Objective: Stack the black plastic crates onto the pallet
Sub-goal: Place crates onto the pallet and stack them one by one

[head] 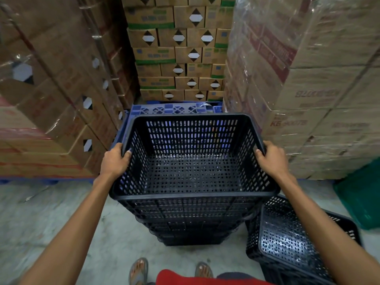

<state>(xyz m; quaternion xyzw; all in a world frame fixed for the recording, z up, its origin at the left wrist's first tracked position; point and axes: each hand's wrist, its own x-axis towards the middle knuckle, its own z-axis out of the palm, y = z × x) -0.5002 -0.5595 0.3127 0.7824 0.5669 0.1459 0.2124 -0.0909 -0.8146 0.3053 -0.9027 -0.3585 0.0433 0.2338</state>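
A black perforated plastic crate [191, 167] sits on top of a nested stack of black crates [191, 225] standing on the concrete floor right in front of me. My left hand [115, 159] grips the top crate's left rim, and my right hand [271, 158] grips its right rim. Just beyond the crate lies a blue plastic pallet [168, 109], low on the floor between walls of cartons. More black crates [287, 241] lie tilted on the floor at my lower right, partly hidden by my right forearm.
Tall stacks of cardboard cartons rise on the left [51, 89], at the back [176, 52] and, shrink-wrapped, on the right [308, 79]. A green crate [362, 196] stands at the right edge. My sandalled feet [139, 270] are on the grey concrete floor [41, 212].
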